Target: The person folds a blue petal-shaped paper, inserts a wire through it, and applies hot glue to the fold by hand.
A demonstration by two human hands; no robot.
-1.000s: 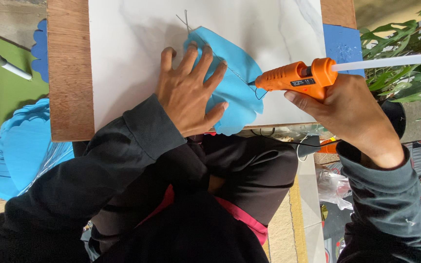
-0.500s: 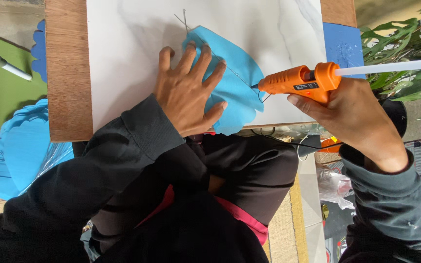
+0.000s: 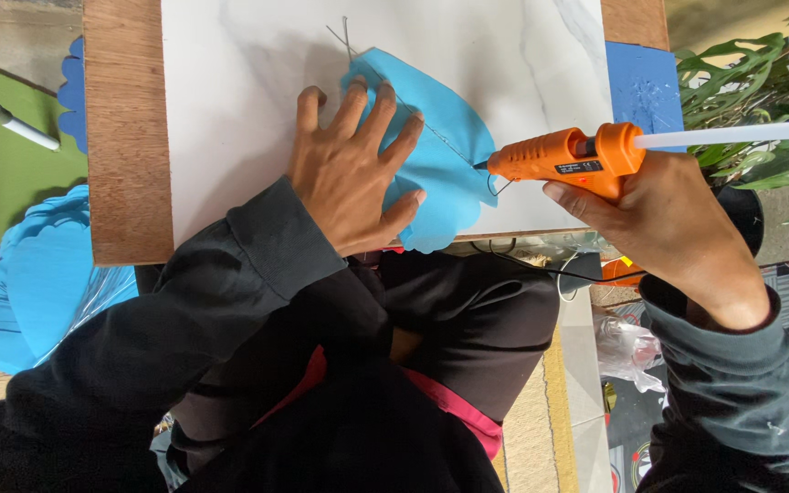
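My left hand (image 3: 349, 169) lies flat, fingers spread, on a light blue petal-shaped foam sheet (image 3: 445, 160) that rests on a white marbled board (image 3: 230, 91). A thin wire (image 3: 431, 128) runs across the blue sheet. My right hand (image 3: 659, 219) grips an orange hot glue gun (image 3: 563, 160) with a white glue stick (image 3: 732, 135) sticking out of its back. The gun's nozzle touches the right edge of the blue sheet, close to the wire.
The board sits on a brown wooden table (image 3: 125, 137). More blue foam pieces (image 3: 38, 283) lie at the left over green sheet (image 3: 2, 173), and a darker blue piece (image 3: 641, 87) at the table's right. A green plant (image 3: 760, 82) stands at the right. My lap in dark clothes fills the bottom.
The glue gun's nozzle has slid slightly along the blue sheet's edge. My left hand stays pressed on the sheet.
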